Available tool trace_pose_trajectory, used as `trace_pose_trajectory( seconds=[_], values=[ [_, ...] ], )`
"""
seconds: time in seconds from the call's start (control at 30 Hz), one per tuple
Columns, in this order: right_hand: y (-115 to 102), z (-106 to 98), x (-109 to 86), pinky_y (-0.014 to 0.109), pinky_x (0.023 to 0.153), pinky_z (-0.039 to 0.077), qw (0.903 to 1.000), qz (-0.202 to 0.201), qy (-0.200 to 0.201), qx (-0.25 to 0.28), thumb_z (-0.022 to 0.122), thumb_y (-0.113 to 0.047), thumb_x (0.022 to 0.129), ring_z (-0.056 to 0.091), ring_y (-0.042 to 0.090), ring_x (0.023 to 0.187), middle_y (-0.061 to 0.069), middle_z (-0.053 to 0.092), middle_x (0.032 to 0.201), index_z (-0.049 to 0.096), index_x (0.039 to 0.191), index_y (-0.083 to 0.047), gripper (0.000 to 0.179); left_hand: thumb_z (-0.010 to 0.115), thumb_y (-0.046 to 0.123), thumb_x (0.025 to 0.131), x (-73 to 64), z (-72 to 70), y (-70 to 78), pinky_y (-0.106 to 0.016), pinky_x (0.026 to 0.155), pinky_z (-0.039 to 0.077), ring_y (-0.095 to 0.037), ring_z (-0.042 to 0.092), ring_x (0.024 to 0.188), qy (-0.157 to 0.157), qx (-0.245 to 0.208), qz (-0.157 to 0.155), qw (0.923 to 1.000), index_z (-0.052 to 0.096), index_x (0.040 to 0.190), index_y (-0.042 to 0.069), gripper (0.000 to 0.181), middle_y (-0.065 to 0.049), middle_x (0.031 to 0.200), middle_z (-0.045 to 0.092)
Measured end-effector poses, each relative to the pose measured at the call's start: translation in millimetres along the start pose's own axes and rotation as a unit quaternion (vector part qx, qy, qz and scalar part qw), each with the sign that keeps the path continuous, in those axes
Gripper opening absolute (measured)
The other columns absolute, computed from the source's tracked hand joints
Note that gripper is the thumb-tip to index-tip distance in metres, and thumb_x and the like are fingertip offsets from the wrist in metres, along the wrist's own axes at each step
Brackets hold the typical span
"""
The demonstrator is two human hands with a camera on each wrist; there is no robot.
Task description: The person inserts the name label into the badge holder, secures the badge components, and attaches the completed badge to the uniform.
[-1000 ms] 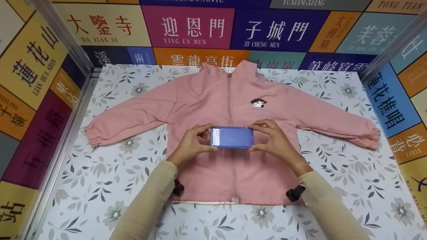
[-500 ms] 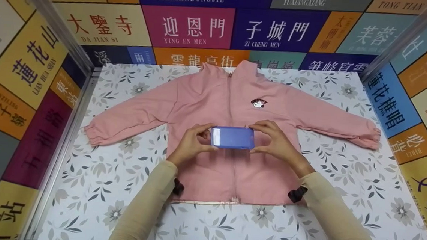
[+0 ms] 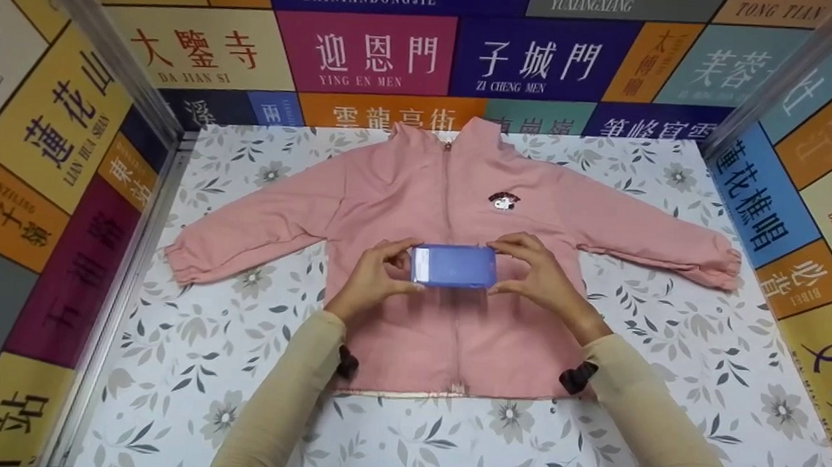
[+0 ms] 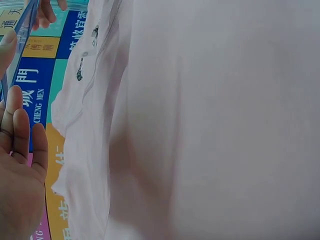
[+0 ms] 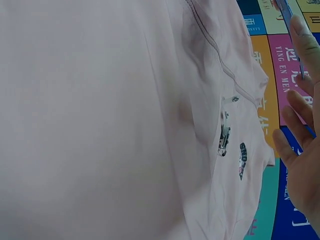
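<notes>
A blue phone [image 3: 454, 267] is held sideways above the middle of a pink zip jacket [image 3: 397, 195]. My left hand [image 3: 372, 278] pinches its left end between thumb and fingers, where a white patch shows. At the other end, my right hand [image 3: 544, 283] pinches it in the same way. Both wrist views catch the phone [image 4: 22, 42] nearly edge-on, as a thin slab. The jacket lies front up, with sleeves spread to both sides and a small dark-and-white character patch [image 3: 504, 200] on the chest.
Underneath is a white table [image 3: 672, 339] with a grey leaf and flower print. Colourful panels [image 3: 374, 51] with lettering stand at the back and both sides, with metal posts at the corners. Dark devices [image 3: 578, 377] sit at both wrists.
Both hands keep their grip on the phone and stay almost still, with only a very slight shift. The jacket has not moved.
</notes>
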State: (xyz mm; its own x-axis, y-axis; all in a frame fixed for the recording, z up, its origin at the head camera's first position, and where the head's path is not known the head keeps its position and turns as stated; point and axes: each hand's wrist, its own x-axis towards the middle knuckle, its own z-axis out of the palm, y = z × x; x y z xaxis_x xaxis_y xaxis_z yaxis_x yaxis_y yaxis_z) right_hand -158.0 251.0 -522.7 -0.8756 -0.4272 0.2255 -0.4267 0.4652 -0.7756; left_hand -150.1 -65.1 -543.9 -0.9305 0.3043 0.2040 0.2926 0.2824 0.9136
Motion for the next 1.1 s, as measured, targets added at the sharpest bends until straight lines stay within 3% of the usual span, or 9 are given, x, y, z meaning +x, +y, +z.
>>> trace_pose_trajectory(
  seconds=[0.47, 0.8, 1.1],
  values=[
    [-0.1, 0.8, -1.1, 0.028, 0.110, 0.038, 0.9994, -0.010, -0.001, -0.033, 0.091, -0.020, 0.064, 0.049, 0.019, 0.126, 0.002, 0.059, 0.130, 0.064, 0.133, -0.024, 0.074, 0.092, 0.004, 0.062, 1.4, 4.8, 0.7, -0.055, 0.083, 0.053, -0.028, 0.055, 0.086, -0.007, -0.011, 0.004, 0.9999, 0.063, 0.130, 0.004, 0.074, -0.018, 0.088, 0.063],
    [-3.7, 3.1, 0.9, 0.033, 0.110, 0.038, 0.9993, -0.010, -0.008, -0.034, 0.092, -0.019, 0.063, 0.049, 0.018, 0.125, 0.001, 0.060, 0.130, 0.064, 0.133, -0.024, 0.076, 0.093, 0.012, 0.061, 0.2, 7.1, 2.8, -0.049, 0.082, 0.055, -0.018, 0.055, 0.084, -0.009, 0.015, -0.005, 0.9998, 0.063, 0.132, 0.006, 0.077, -0.011, 0.089, 0.062],
    [-4.7, 5.5, 2.0, 0.034, 0.108, 0.039, 0.9990, -0.017, -0.004, -0.041, 0.092, -0.019, 0.062, 0.050, 0.019, 0.123, 0.003, 0.060, 0.129, 0.065, 0.131, -0.014, 0.075, 0.093, 0.010, 0.060, 0.1, 8.1, 2.8, -0.053, 0.082, 0.054, -0.020, 0.056, 0.083, -0.006, 0.013, -0.001, 0.9999, 0.063, 0.132, 0.007, 0.077, -0.014, 0.090, 0.063]
  ],
)
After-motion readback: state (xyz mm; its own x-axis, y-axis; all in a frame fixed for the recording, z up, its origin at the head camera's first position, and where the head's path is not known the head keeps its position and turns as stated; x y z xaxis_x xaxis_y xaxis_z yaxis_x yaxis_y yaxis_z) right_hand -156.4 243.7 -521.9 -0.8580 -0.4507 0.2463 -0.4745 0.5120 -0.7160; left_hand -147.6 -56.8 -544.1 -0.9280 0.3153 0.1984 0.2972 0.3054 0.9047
